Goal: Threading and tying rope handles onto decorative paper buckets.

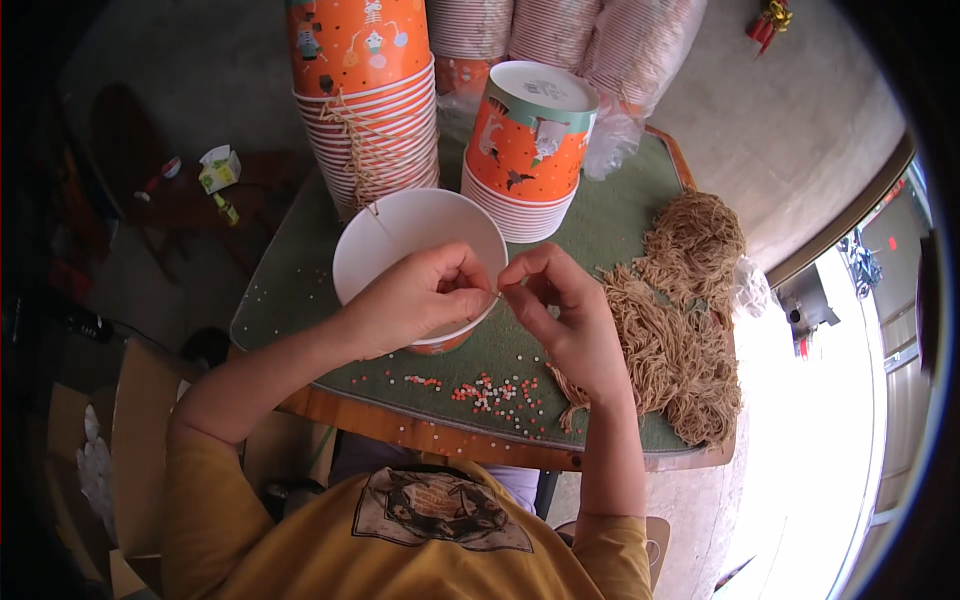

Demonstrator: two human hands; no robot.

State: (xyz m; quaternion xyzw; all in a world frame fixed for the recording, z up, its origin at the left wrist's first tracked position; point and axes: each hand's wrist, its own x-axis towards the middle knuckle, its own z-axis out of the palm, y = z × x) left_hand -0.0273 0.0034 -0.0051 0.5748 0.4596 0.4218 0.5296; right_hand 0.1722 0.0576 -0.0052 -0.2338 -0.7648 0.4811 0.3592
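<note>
Over the right side of a white-lined paper bucket, both my hands meet with pinched fingers. My left hand is closed on what looks like a thin cord, its fingertips above the bucket's opening. Fingertip to fingertip with it, my right hand pinches the same fine piece by the rim. The bit between them is very small and mostly covered by my fingers. A thin strand also shows inside the bucket near its far left rim. Small orange and white beads lie scattered on the green tabletop in front of the bucket.
Tan cord bundles are heaped at the right. Behind the bucket stand a tall stack of orange paper buckets with cords draped over it, and a shorter upside-down stack. Wrapped stacks fill the back. A cardboard box sits at lower left.
</note>
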